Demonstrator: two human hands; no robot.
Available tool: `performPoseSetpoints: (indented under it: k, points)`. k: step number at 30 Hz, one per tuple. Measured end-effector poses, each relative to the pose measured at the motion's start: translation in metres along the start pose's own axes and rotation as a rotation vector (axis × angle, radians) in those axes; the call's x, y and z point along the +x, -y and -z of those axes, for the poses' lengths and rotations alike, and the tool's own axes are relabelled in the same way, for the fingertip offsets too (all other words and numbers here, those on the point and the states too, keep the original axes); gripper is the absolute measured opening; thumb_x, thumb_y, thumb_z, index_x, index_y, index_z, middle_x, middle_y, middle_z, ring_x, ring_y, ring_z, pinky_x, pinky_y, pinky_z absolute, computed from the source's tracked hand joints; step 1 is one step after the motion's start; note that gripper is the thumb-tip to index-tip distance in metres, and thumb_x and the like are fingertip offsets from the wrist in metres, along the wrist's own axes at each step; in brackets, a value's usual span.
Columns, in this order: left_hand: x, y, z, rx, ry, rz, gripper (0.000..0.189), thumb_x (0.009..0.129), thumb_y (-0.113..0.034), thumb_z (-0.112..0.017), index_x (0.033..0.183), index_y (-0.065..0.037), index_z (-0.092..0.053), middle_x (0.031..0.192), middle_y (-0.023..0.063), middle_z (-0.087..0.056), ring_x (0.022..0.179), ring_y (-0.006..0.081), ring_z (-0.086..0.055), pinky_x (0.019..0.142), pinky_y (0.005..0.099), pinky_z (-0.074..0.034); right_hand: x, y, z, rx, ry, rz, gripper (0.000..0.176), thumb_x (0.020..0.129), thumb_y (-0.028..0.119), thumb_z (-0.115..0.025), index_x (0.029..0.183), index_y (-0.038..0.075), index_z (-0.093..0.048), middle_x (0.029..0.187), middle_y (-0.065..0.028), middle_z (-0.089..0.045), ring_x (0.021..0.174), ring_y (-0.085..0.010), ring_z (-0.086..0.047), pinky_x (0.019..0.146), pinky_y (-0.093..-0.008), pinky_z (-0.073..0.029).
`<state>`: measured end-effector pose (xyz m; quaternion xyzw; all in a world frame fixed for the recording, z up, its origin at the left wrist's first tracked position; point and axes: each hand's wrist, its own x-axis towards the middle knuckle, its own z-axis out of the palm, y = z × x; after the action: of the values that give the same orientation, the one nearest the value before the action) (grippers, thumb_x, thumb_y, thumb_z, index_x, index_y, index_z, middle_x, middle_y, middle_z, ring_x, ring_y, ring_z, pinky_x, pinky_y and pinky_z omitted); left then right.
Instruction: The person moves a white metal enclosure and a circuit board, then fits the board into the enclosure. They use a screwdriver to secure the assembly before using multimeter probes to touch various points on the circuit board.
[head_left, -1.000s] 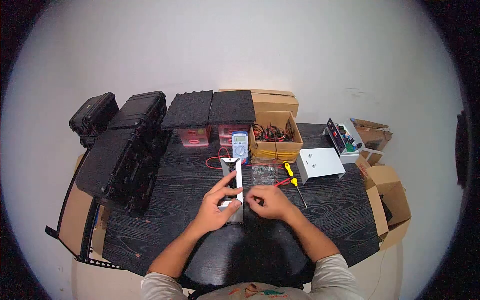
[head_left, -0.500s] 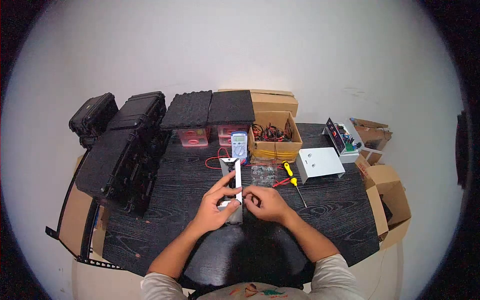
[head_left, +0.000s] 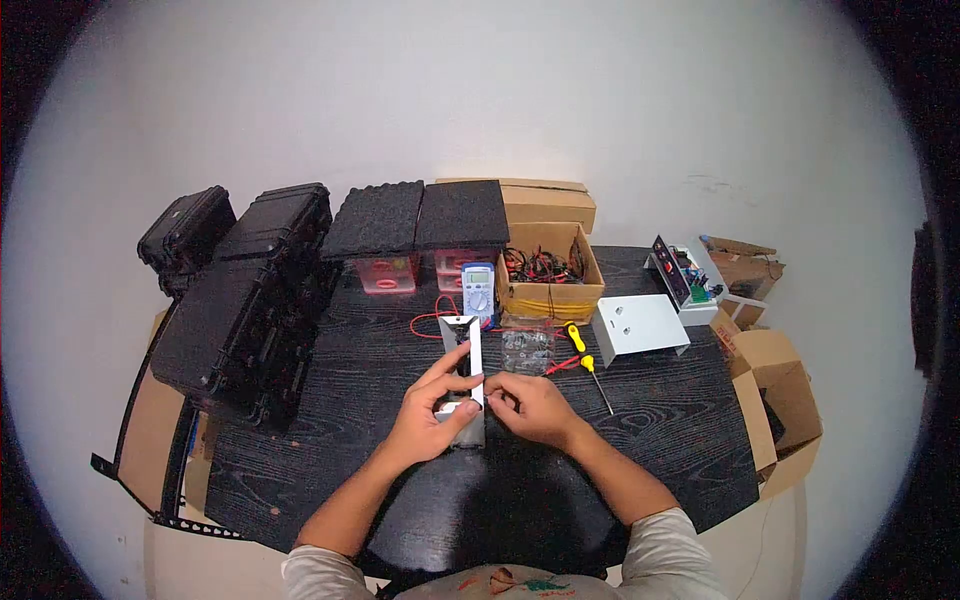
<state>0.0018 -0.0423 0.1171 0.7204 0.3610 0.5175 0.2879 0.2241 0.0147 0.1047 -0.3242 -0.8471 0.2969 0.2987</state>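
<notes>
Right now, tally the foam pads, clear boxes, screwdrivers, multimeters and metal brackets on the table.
Foam pads: 2
Clear boxes: 2
Screwdrivers: 2
Multimeter: 1
Metal bracket: 1
Total: 8

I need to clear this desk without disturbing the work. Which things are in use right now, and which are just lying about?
In use:
panel
left hand, holding it
right hand, at its edge

Lying about:
multimeter
screw bag
screwdrivers
white box
wire box
black cases
</notes>
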Motion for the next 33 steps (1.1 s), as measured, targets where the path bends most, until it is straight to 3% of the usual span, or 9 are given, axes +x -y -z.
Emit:
performPoseSetpoints:
  k: [3, 9, 12, 18, 21, 24, 27, 33]
  points:
    - [-0.001, 0.006, -0.001, -0.003, -0.011, -0.027, 0.030, 0.094, -0.012, -0.074, 0.120, 0.001, -0.071, 0.158, 0.0262, -0.046, 0.141, 0.0351, -0.054, 0.111, 0.0414, -0.044, 0.000, -0.002, -0.003, -0.011, -0.066, 0.101, 0.017, 0.098, 0.017, -0.066, 0.111, 0.007, -0.063, 0.091, -0.0158, -0.071, 0.079, -0.0325, -0.073, 0.071, -0.0425, -0.056]
    - [0.000, 0.003, 0.000, 0.040, -0.001, -0.017, 0.030, 0.093, -0.012, -0.074, 0.120, 0.001, -0.071, 0.158, 0.0262, -0.046, 0.140, 0.0345, -0.055, 0.110, 0.0414, -0.045, -0.001, -0.007, -0.013, 0.163, -0.041, -0.024, 0.016, 0.100, 0.017, -0.064, 0.109, 0.004, -0.061, 0.088, -0.0185, -0.071, 0.083, -0.0364, -0.073, 0.072, -0.0444, -0.056]
    - [-0.001, 0.000, -0.002, -0.076, -0.015, 0.045, 0.031, 0.093, -0.012, -0.074, 0.121, 0.001, -0.071, 0.158, 0.0263, -0.046, 0.138, 0.0341, -0.056, 0.110, 0.0414, -0.045, 0.000, 0.004, -0.001, 0.086, 0.041, -0.039, 0.013, 0.100, 0.011, -0.064, 0.108, 0.002, -0.059, 0.075, -0.0103, -0.063, 0.065, -0.0195, -0.063, 0.063, -0.0344, -0.051]
    - [-0.001, 0.009, 0.002, 0.078, 0.013, -0.070, 0.033, 0.092, -0.008, -0.074, 0.124, 0.001, -0.071, 0.159, 0.0253, -0.044, 0.132, 0.0303, -0.061, 0.105, 0.0384, -0.050, 0.000, -0.006, -0.011, 0.071, -0.044, 0.058, 0.013, 0.101, 0.013, -0.063, 0.107, 0.002, -0.058, 0.076, -0.0106, -0.065, 0.068, -0.0235, -0.067, 0.066, -0.0370, -0.052]
    - [0.003, -0.017, 0.007, 0.063, 0.075, 0.046, 0.038, 0.091, -0.005, -0.074, 0.128, 0.001, -0.069, 0.160, 0.0252, -0.043, 0.130, 0.0298, -0.063, 0.103, 0.0369, -0.052, 0.001, -0.004, -0.007, 0.102, 0.000, 0.034, 0.015, 0.101, 0.014, -0.064, 0.108, 0.002, -0.059, 0.076, -0.0104, -0.065, 0.068, -0.0231, -0.067, 0.066, -0.0370, -0.052]
    - [0.003, -0.026, 0.013, -0.017, 0.112, 0.148, 0.039, 0.094, -0.016, -0.073, 0.130, -0.002, -0.070, 0.159, 0.0256, -0.044, 0.142, 0.0367, -0.052, 0.113, 0.0437, -0.046, 0.001, -0.007, -0.006, 0.105, 0.004, 0.049, 0.016, 0.101, 0.015, -0.064, 0.110, 0.002, -0.059, 0.076, -0.0092, -0.064, 0.067, -0.0203, -0.065, 0.065, -0.0354, -0.051]
    - [0.003, -0.021, 0.014, 0.059, 0.134, 0.061, 0.043, 0.093, -0.014, -0.073, 0.134, -0.002, -0.068, 0.160, 0.0260, -0.043, 0.144, 0.0373, -0.050, 0.115, 0.0449, -0.043, 0.002, -0.001, 0.003, 0.077, 0.065, 0.001, 0.019, 0.099, 0.018, -0.064, 0.112, 0.004, -0.057, 0.084, -0.0150, -0.071, 0.075, -0.0339, -0.072, 0.069, -0.0438, -0.055]
    - [0.002, -0.019, 0.003, 0.180, 0.156, 0.005, 0.056, 0.088, -0.010, -0.074, 0.142, -0.003, -0.061, 0.161, 0.0263, -0.041, 0.147, 0.0411, -0.046, 0.118, 0.0462, -0.038, 0.003, -0.015, 0.009, 0.169, -0.092, -0.025, 0.029, 0.098, 0.014, -0.068, 0.122, 0.004, -0.055, 0.079, -0.0063, -0.067, 0.068, -0.0149, -0.066, 0.063, -0.0317, -0.052]
